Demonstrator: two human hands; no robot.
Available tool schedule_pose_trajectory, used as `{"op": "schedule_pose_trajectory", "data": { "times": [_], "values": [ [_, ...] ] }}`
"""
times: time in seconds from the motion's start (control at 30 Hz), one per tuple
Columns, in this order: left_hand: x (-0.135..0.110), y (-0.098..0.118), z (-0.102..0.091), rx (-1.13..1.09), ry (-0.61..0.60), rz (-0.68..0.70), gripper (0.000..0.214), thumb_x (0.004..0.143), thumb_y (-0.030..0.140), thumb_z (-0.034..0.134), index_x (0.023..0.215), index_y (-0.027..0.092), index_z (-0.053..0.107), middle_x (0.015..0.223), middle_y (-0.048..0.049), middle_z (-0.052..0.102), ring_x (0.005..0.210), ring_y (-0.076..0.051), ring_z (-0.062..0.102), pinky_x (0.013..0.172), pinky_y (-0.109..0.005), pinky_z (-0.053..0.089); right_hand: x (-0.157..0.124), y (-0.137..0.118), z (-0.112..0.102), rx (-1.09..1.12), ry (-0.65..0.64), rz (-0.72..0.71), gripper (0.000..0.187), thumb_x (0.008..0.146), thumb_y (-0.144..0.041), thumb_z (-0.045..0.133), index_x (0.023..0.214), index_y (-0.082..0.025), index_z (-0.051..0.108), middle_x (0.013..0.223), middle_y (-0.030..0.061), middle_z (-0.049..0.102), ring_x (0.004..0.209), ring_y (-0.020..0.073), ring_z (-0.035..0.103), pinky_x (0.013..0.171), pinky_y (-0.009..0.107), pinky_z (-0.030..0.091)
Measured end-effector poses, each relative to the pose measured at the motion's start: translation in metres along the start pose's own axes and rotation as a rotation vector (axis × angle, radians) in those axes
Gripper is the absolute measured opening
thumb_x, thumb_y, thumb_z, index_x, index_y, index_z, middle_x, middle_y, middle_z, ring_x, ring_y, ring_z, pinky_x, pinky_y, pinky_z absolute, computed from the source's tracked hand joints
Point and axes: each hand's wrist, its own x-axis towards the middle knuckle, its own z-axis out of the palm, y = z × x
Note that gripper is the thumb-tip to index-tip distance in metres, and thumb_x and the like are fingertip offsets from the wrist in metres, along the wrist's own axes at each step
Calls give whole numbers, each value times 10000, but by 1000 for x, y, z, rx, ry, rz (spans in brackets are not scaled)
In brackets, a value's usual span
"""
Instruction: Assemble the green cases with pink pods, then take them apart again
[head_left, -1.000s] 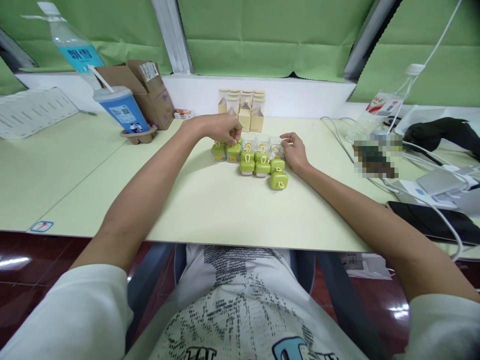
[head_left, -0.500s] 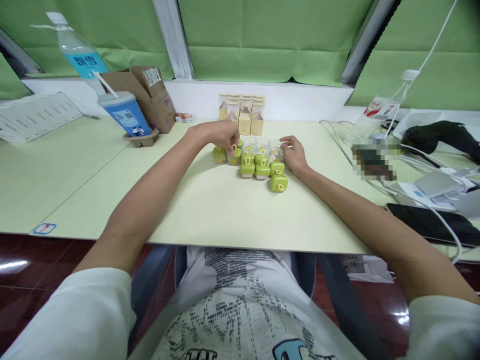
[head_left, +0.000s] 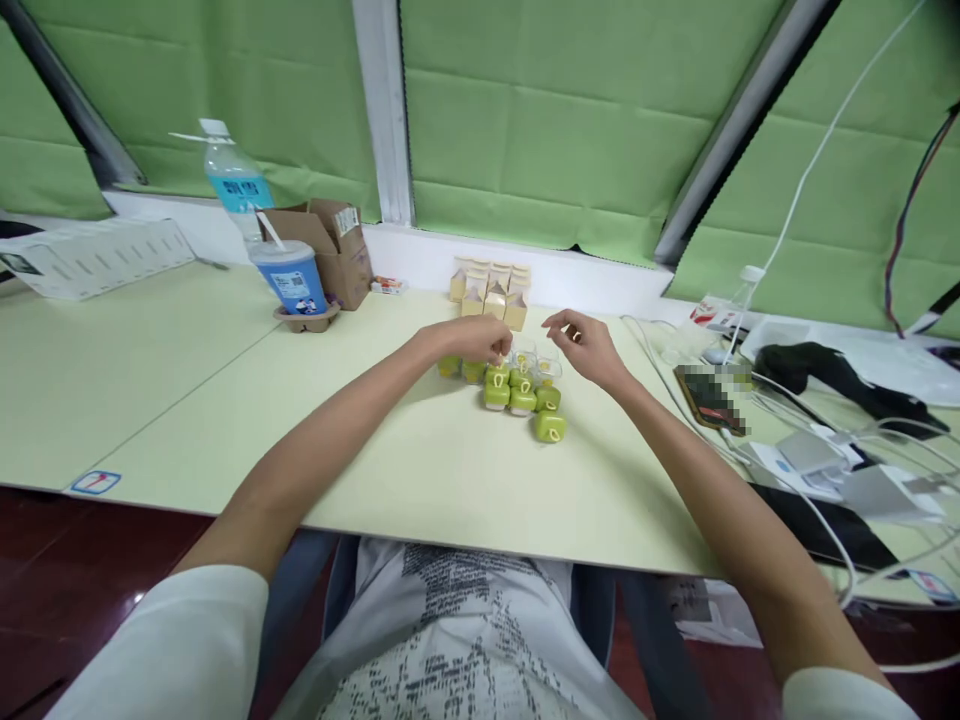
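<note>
A cluster of small green boxes (head_left: 523,398) with yellow loops sits on the pale table (head_left: 420,470), with clear-topped ones (head_left: 546,368) at its back. One green box (head_left: 550,427) lies apart at the front right. My left hand (head_left: 474,340) is curled with its fingertips pinched on a green box at the cluster's back left. My right hand (head_left: 586,347) hovers just above the cluster's right side, fingers loosely apart and holding nothing.
Small cream cartons (head_left: 491,292) stand behind the cluster by the window sill. A blue cup (head_left: 292,280), a water bottle (head_left: 234,186) and a cardboard box (head_left: 330,245) are at the back left. Cables, a phone (head_left: 709,398) and dark devices crowd the right side.
My right hand has lifted off the boxes and now hovers above them. My left hand stays pinched at the cluster's back left. The camera has tilted up.
</note>
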Motion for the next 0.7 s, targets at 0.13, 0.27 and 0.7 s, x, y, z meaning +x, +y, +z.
{"op": "schedule_pose_trajectory", "data": {
  "times": [0.13,0.27,0.7],
  "values": [
    [4,0,10,-37,-28,-22,131,903,269,758,982,198,835,1011,-100,866,850,-231,735,733,-339,458,15,-32,-7,-347,-453,9,154,913,-219,732,965,-282,862,1014,33,865,815,248,711,781,394,523],
    [4,0,13,-37,-46,5,121,885,198,694,901,191,814,947,-71,853,818,-212,706,731,-338,441,25,-50,1,-356,-683,42,121,835,-136,815,846,-249,859,903,35,850,810,228,751,716,330,524],
    [1,-26,-4,-163,167,94,155,894,310,733,911,169,795,959,-72,832,876,-213,713,783,-317,481,27,-65,4,-213,-456,5,263,969,-379,804,1150,-189,801,1229,114,844,1016,263,768,866,356,563]
  ]
}}
